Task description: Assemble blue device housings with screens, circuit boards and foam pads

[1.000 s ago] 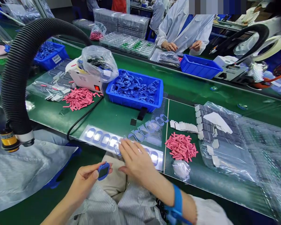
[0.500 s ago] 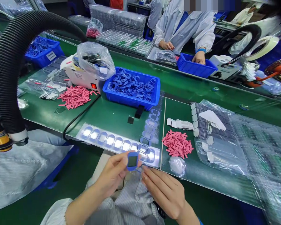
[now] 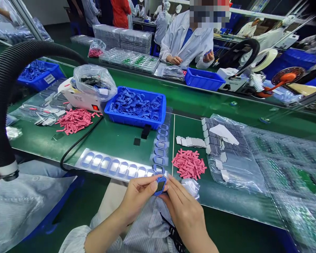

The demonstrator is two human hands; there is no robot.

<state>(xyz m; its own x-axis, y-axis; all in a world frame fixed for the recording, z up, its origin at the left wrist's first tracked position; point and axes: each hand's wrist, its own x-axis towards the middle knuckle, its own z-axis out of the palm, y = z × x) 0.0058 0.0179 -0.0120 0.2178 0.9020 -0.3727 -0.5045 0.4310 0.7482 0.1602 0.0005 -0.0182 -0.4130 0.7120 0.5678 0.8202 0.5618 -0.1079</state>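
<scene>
Between the fingertips of both hands is a small blue plastic frame with a dark display in it (image 3: 161,185), tilted and turned partly side-on. My left hand (image 3: 139,193) pinches its left side with thumb and fingers. From the right, my right hand (image 3: 185,205) closes on the opposite edge, its fingers hiding part of the frame. Just beyond the hands lies a clear sheet (image 3: 80,162) carrying a row of blue oval frames. A second column of blue frames (image 3: 160,151) runs away from me toward a blue bin (image 3: 162,117) full of loose blue parts.
Pink strips (image 3: 189,164) are heaped right of the frames, beside white pieces (image 3: 191,142) and a plastic bag of grey sheets (image 3: 242,175). More pink strips (image 3: 75,120) lie left. A black hose (image 3: 1,105) arches at the left. Opposite sits a co-worker (image 3: 185,42).
The blue frame has moved slightly right and turned from face-on to angled. My right hand has come up against it. Across the bench, the co-worker's hand has lifted out of a blue bin.
</scene>
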